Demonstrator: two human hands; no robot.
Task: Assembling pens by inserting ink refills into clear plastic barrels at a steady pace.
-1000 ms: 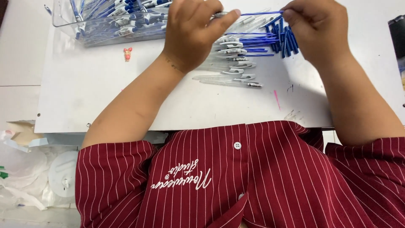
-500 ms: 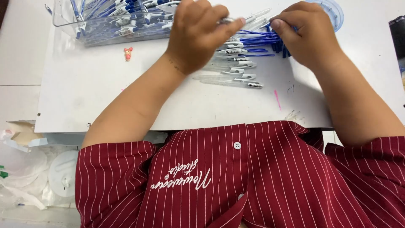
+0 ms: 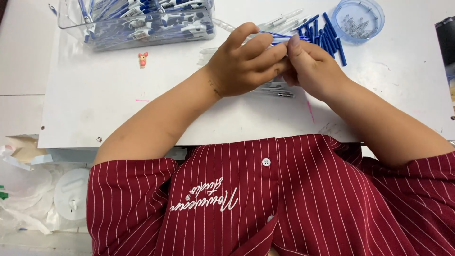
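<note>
The left hand (image 3: 244,64) and right hand (image 3: 310,66) meet above the white table (image 3: 118,109), fingertips pinching a thin blue pen refill (image 3: 277,35) between them. Keeping both pinches close and the refill straight seems the sound way to handle it. Loose blue pen parts (image 3: 327,35) and a clear plastic tray of assembled pens (image 3: 142,23) lie near.

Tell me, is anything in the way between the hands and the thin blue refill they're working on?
Nothing visible. The left hand and right hand already pinch the blue refill between their fingers, above the white table.
</note>
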